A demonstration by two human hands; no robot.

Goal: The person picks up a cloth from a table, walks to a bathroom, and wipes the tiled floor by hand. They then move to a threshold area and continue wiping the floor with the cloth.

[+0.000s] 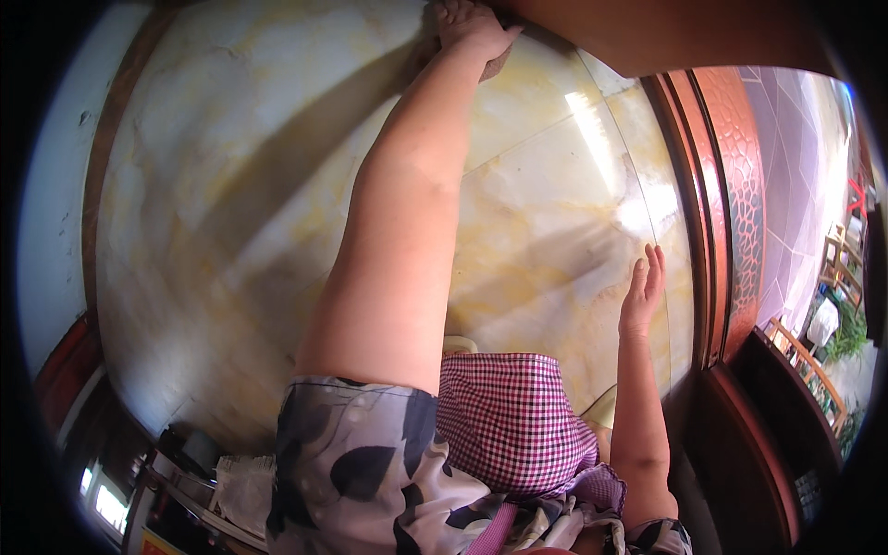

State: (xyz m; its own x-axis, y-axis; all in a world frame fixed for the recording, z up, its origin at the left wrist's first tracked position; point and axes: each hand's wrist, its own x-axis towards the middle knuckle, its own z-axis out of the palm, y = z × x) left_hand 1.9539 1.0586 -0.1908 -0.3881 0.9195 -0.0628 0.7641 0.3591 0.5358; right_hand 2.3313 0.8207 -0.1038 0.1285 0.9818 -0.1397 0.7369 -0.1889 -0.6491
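Observation:
My left arm stretches far forward, and my left hand (476,35) is at the top edge of the view, against the lower part of a brown wooden panel. Under its palm and fingers is a brown, rough-textured cloth or pad (497,65), mostly covered by the hand, so its exact kind cannot be made out. My right hand (642,294) is raised on the right with fingers stretched upward and nothing in it, near the reddish wooden door frame (708,213).
Shiny marble-patterned tiles (536,240) cover the floor. The brown panel (684,32) overhangs the upper right. Past the frame are paler tiles (786,185), chairs and a green plant (846,333). A checked apron (509,416) and light slippers (603,407) show below; a cluttered shelf (199,499) stands lower left.

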